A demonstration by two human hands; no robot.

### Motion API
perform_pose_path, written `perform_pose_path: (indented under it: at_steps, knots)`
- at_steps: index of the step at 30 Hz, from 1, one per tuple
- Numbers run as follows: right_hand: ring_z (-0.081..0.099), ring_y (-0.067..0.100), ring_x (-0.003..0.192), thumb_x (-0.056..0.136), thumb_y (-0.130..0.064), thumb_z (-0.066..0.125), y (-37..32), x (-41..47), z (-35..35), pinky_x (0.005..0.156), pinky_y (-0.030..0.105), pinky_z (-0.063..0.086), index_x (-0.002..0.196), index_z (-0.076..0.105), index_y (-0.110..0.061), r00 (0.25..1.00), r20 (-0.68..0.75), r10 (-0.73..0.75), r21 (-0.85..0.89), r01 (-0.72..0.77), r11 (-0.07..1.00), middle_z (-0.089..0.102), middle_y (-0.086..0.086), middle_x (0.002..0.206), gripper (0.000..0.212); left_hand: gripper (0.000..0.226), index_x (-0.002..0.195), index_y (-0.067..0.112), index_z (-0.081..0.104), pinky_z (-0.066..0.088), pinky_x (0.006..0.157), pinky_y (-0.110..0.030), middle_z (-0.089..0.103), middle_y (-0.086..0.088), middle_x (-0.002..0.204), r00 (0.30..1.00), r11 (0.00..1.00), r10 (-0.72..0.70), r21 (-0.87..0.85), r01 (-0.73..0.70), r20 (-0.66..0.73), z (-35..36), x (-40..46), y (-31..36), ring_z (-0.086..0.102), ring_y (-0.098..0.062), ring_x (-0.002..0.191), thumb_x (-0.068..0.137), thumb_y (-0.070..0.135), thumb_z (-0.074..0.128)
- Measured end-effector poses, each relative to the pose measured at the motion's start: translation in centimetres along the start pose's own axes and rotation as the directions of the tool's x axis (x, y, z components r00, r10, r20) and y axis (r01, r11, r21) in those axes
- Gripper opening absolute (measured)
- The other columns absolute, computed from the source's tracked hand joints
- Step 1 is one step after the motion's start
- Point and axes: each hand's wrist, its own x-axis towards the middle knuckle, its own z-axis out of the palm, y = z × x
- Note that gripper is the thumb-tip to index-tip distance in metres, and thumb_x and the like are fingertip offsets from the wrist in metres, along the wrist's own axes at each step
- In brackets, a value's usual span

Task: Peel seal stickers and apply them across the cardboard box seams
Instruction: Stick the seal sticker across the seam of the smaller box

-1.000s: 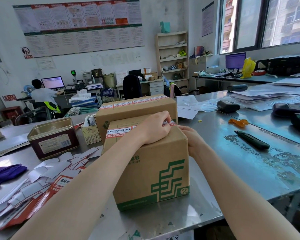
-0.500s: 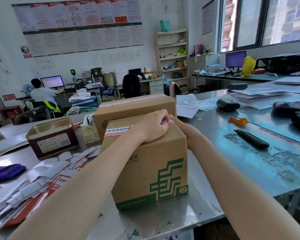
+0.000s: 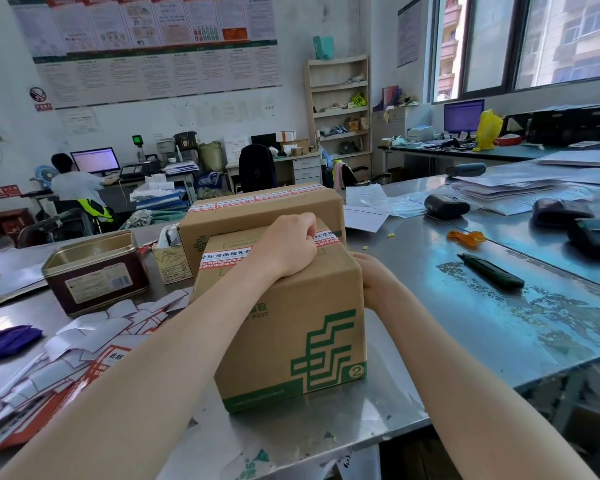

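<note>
On top of the front cardboard box (image 3: pixel 291 327), near the desk (image 3: pixel 499 323) edge, you're pressing the seal sticker (image 3: pixel 222 259) along the top seam with your left hand (image 3: pixel 286 249), fingers curled down onto the strip. Your right hand (image 3: pixel 371 277) is bracing the box's right side; can't tell how its fingers are lying. Biggest risk imo: you're rubbing with knuckles, so the sticker could be wrinkling or trapping a bubble, or the far end could be lifting off the seam.
</note>
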Motion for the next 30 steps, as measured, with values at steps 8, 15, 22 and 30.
perform_pose_path:
  at_steps: [8,15,22,30]
  knots:
    - [0.057,0.013,0.052,0.091,-0.015,0.057,0.6,-0.8,0.4,0.047,0.024,0.048,0.086,0.061,-0.005,0.990,-0.133,-0.046,-0.074,0.036,0.997,0.061,0.004,0.066,0.011,0.019,0.096,0.009,0.057,0.048,0.080,-0.039,0.061,-0.010,0.099,1.000,1.000,-0.008,0.008,0.008,-0.005,0.1,0.0,0.1,0.054,-0.023,0.091,0.088,0.005,0.040]
    - [0.068,0.030,0.090,0.084,-0.014,0.065,0.4,-1.2,0.1,0.082,0.045,0.057,0.084,0.074,-0.020,0.946,-0.125,-0.298,-0.191,0.272,0.943,0.074,0.008,0.089,0.011,0.037,0.116,0.006,0.064,0.045,0.094,-0.036,0.065,-0.011,0.117,0.999,1.000,-0.027,0.015,0.027,-0.040,0.1,-0.2,0.3,0.057,-0.025,0.109,0.088,0.002,0.039]
    - [0.068,0.019,0.086,0.092,-0.007,0.044,0.8,-2.8,0.1,0.065,0.031,0.056,0.096,0.074,-0.025,0.918,-0.052,-0.394,-0.433,0.334,0.837,0.073,0.001,0.092,0.035,0.035,0.103,0.012,0.073,0.051,0.084,-0.038,0.070,-0.006,0.109,0.988,0.982,-0.077,0.163,0.099,-0.134,-0.2,-0.7,0.6,0.060,-0.025,0.101,0.086,0.006,0.043]
    - [0.059,0.005,0.081,0.086,0.005,0.036,0.6,-5.3,-0.5,0.061,0.017,0.048,0.099,0.074,-0.016,0.855,-0.157,-0.494,-0.465,0.378,0.801,0.070,-0.003,0.093,0.045,0.034,0.087,0.009,0.076,0.053,0.081,-0.040,0.073,-0.008,0.094,0.986,0.993,0.008,0.121,0.012,-0.165,-0.7,-1.0,0.8,0.063,-0.024,0.090,0.079,0.002,0.044]
